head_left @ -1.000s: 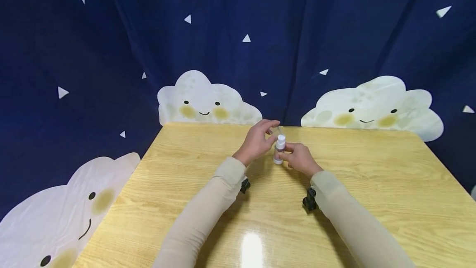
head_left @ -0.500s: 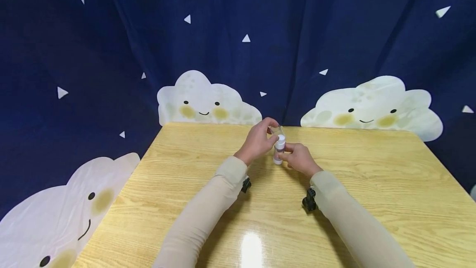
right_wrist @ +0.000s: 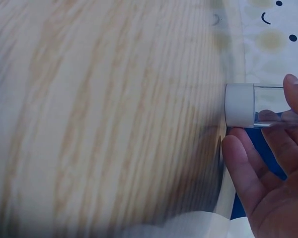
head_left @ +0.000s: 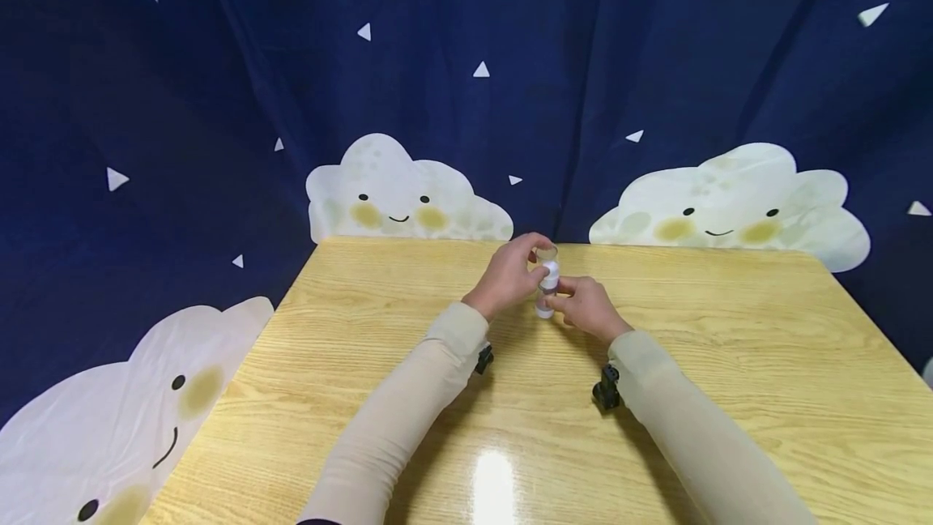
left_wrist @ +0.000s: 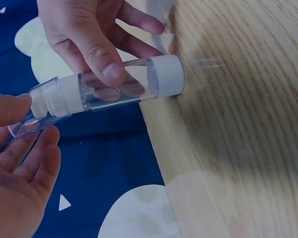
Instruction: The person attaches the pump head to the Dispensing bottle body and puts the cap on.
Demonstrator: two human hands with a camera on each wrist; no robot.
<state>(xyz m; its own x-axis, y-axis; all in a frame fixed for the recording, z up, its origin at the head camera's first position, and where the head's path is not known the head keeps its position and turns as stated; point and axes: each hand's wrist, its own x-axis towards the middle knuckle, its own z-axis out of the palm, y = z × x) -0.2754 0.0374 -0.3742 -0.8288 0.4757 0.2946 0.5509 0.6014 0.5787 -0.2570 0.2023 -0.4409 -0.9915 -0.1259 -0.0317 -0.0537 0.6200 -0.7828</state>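
A small clear bottle (left_wrist: 166,75) with a white base and white neck stands on the table near its far edge. My right hand (head_left: 589,310) holds the bottle's body, thumb on one side and fingers on the other. My left hand (head_left: 508,274) pinches a clear cap (left_wrist: 27,128) between thumb and fingers. The cap sits tilted around the bottle's white top, as the left wrist view shows. In the right wrist view, the right hand (right_wrist: 273,168) is beside the bottle's white base (right_wrist: 240,105); the upper part lies out of frame.
A wooden table (head_left: 729,363) lies under both hands. Behind it hangs a dark blue curtain (head_left: 437,47) with white triangles and cloud faces. Black wrist cameras (head_left: 607,387) hang below the sleeves.
The left hand has brought the clear cap from behind and above the bottle down over its white top. The right hand keeps its hold on the bottle.
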